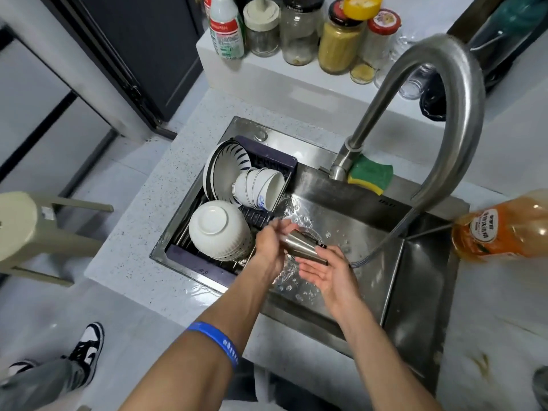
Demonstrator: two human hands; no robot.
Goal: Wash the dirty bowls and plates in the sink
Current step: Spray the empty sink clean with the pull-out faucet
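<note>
Bowls and plates [225,170] sit racked in the dark drainer [189,258], just left of the hands: striped plates on edge, small nested bowls [261,188] tipped sideways, one large white bowl [218,229] upturned nearest the left hand. All look clean; judged mostly done. Left hand [271,241] grips the pull-out spray head [302,246], hose trailing right to the faucet [439,114]. Right hand [326,272] lies palm-up, fingers relaxed, under the nozzle; looks like hand rinsing. Sink basin [364,232] below the hands holds water, no dishes visible. Remaining, likely: reseat sprayer. Sponge [370,173] beyond the hands, soap bottle [501,229] to their right.
</note>
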